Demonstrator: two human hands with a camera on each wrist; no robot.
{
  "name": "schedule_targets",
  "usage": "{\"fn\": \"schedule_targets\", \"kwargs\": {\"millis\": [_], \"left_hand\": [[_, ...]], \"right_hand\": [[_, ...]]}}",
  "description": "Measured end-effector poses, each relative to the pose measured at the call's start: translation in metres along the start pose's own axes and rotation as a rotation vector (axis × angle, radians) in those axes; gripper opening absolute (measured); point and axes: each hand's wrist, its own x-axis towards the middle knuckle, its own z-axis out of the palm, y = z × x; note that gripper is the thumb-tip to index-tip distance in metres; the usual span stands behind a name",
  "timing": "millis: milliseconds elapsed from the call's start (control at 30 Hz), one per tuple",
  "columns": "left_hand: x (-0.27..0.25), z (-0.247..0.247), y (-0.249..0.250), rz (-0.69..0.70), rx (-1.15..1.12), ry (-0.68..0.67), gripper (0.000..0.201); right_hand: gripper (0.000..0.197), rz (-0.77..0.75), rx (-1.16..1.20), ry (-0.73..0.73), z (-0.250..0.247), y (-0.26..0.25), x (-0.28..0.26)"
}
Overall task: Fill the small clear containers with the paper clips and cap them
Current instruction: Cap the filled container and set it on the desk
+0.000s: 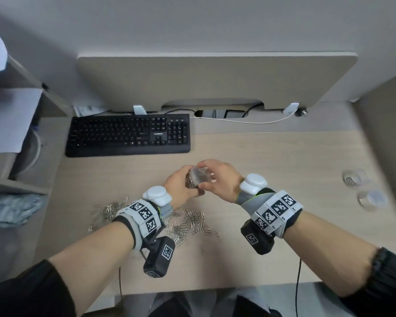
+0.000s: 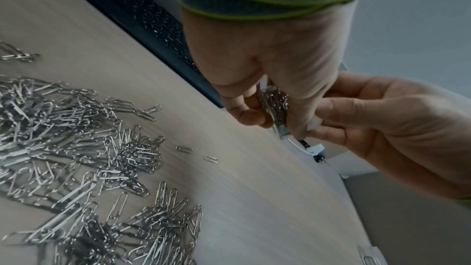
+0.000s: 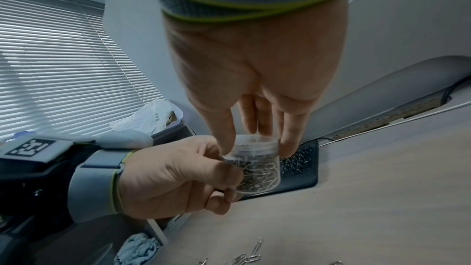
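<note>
container in hand: small clear jar (image 3: 257,165), pretty much packed with paper clips, held up off the bench (image 1: 272,156) right in the middle of the head view, in front of the keyboard

cap: clear cap (image 3: 252,144) sits on top of that jar; can't tell how far it's seated

left hand: left hand (image 1: 181,184) is wrapped around the jar body from the side, fingers and thumb curled round it, gripping the lower part

right hand: right hand (image 1: 220,179) comes at it from above, thumb and fingertips (image 3: 289,144) pinching the cap around its rim

loose paper clips: big messy pile of silver paper clips (image 1: 188,221) spread on the bench just under and behind the left wrist, a couple of strays lying apart from the heap (image 2: 184,149)

other containers: two more small clear containers out on the right side of the bench, well apart from the hands; the farther one (image 1: 356,177) has something small in it, the nearer one (image 1: 372,200) is too blurry to read

keyboard: black keyboard (image 1: 128,133) at the back left of the bench

other stuff: white cable (image 1: 238,121) runs along the back edge, beige divider panel (image 1: 215,81) stands behind the bench, crumpled blue-grey cloth (image 1: 12,209) off the left side
</note>
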Motion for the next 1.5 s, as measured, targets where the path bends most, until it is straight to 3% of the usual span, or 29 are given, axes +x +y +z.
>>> {"fn": "schedule_targets", "kwargs": {"millis": [333,500,667,733,900,1167,1300,1500], "left_hand": [[-0.009,-0.025,0.004,0.008,0.027,-0.100,0.068],[-0.010,-0.027,0.015,0.035,0.052,-0.136,0.061],[-0.005,-0.024,0.024,0.018,-0.005,-0.178,0.049],[-0.002,-0.018,0.029,0.023,0.001,-0.192,0.046],[0.008,0.007,0.043,0.046,0.070,-0.163,0.065],[0.043,0.098,0.091,0.077,0.204,-0.249,0.066],[0.065,0.162,0.114,0.045,0.304,-0.348,0.083],[0.085,0.211,0.118,-0.029,0.431,-0.351,0.067]], "right_hand": [[0.056,-0.035,0.092,-0.029,0.003,-0.016,-0.011],[0.058,-0.012,0.092,-0.041,-0.006,-0.018,-0.013],[0.057,-0.085,-0.036,-0.019,-0.014,-0.010,-0.020],[0.056,-0.039,0.005,-0.018,-0.016,-0.003,-0.024],[0.064,0.114,0.080,0.042,-0.026,0.018,-0.028],[0.066,0.221,0.069,0.069,-0.067,0.104,-0.071],[0.062,0.389,-0.035,0.054,-0.089,0.177,-0.105],[0.037,0.594,-0.266,0.070,-0.108,0.281,-0.145]]}}
